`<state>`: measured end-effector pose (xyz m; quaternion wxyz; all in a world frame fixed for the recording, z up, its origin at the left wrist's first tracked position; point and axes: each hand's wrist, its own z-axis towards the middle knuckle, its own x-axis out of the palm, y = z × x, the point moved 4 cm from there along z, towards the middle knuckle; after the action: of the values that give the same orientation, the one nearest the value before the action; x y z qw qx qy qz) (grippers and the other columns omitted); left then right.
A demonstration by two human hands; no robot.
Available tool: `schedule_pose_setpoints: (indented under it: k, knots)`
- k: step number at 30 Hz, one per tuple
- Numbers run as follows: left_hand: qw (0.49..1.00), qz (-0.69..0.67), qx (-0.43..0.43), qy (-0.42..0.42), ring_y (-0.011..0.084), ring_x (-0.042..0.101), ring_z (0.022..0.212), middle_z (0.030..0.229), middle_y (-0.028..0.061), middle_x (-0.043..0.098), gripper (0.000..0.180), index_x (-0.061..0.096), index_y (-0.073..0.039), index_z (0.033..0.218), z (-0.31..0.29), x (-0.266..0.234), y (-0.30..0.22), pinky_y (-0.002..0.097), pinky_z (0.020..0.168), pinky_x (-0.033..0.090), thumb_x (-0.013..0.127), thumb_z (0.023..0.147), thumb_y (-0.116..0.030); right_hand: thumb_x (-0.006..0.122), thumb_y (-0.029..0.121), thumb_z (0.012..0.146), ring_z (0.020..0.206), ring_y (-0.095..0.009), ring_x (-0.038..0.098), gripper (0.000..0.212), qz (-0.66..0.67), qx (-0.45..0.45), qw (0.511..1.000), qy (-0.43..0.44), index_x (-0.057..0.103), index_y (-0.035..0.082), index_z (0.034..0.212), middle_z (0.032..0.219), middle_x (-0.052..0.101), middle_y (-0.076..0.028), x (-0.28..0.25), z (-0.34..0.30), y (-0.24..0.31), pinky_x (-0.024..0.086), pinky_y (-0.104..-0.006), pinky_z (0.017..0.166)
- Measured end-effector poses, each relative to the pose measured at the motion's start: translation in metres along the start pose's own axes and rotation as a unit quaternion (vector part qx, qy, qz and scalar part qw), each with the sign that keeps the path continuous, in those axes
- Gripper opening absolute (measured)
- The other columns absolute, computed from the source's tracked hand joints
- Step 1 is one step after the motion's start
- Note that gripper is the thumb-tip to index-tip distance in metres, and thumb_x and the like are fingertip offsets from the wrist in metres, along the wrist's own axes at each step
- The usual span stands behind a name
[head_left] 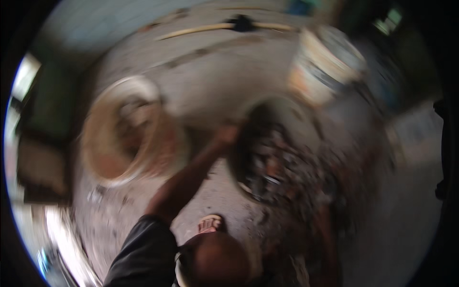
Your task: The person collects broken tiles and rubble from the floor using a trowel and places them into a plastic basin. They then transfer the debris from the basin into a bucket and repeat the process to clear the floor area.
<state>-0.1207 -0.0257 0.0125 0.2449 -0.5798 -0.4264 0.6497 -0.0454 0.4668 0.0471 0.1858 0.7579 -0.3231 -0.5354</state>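
Fingers of the left hand (229, 135) appear clamped on the near-left rim of a tipped bucket (299, 117), though motion blur smears their outline. That bucket sits just right of centre on the floor (205, 98), leaning so that its mouth faces down toward the person and the right hand (327, 197); the hold at the rim presumably steadies it at that slant. Dark rubble (275, 167), with an orange-brown lump among it, lies inside the mouth and runs out over the lower edge, so the low side seems to put bucket and floor on nearly one level. Beside that spill is the right hand, too blurred to tell whether its fingers are apart or together, or hold anything. To the left stands a pale bucket (167, 148) with greyish lumps in it, within easy reach of the left arm. Farther off are a white bucket (306, 79) and a long-handled tool (241, 24) with a dark head, laid flat, perhaps set there to leave the working spot free. A sandalled foot (210, 222) is planted near the tipped bucket, probably for balance.
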Motion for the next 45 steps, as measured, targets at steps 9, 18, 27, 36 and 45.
schedule_pose_setpoints:
  k: [9,18,27,36,45]
  knots:
    - [0.898,-0.333,0.181,0.221,0.029,0.048,0.128,0.145,0.0193,0.044,0.052,0.031,0.005,0.148,0.014,-0.008,0.009,0.0405,0.107,0.039,0.032,0.106,-0.025,0.061,0.016,0.091,0.075,-0.033,0.065,0.034,0.061,-0.174,0.981,0.054,0.046,-0.004,0.115,0.086,0.062,-0.02,0.08,-0.001,0.105,0.05,-0.0453,0.062]
    - [0.892,-0.391,0.007,0.226,0.0244,0.045,0.13,0.144,0.0139,0.045,0.057,0.036,0.001,0.147,0.018,-0.003,0.016,0.0376,0.11,0.034,0.031,0.107,-0.039,0.063,0.024,0.092,0.077,-0.037,0.066,0.036,-0.064,0.023,0.963,-0.261,0.053,0.003,0.119,0.088,0.067,-0.018,-0.097,0.052,-0.106,0.053,-0.0466,0.067]
    - [0.972,-0.195,-0.13,-0.004,0.0218,0.059,0.109,0.125,0.0116,0.06,0.059,0.054,0.001,0.135,0.02,-0.023,0.039,0.0348,0.094,0.047,0.046,0.101,-0.047,0.06,0.028,0.092,0.1,-0.043,0.064,0.05,-0.248,0.186,0.915,-0.259,0.044,0.002,0.132,0.105,0.066,-0.025,-0.247,0.16,-0.251,0.051,-0.0527,0.084]
    - [0.959,-0.218,-0.18,-0.026,0.0237,0.059,0.112,0.129,0.0125,0.059,0.056,0.052,-0.001,0.137,0.016,-0.029,0.046,0.0361,0.096,0.048,0.045,0.102,-0.044,0.068,0.022,0.085,0.096,-0.043,0.064,0.047,-0.279,0.097,0.935,-0.198,0.05,0.005,0.126,0.1,0.066,-0.025,-0.254,0.221,-0.284,0.05,-0.0519,0.081]
    - [0.956,-0.209,-0.205,-0.016,0.0235,0.058,0.114,0.132,0.0119,0.057,0.059,0.05,0.0,0.138,0.016,-0.03,0.046,0.036,0.097,0.047,0.046,0.102,-0.046,0.067,0.014,0.079,0.078,-0.045,0.063,0.031,-0.165,-0.031,0.983,-0.068,0.056,0.001,0.106,0.083,0.063,-0.026,-0.201,0.152,-0.25,0.05,-0.049,0.07]
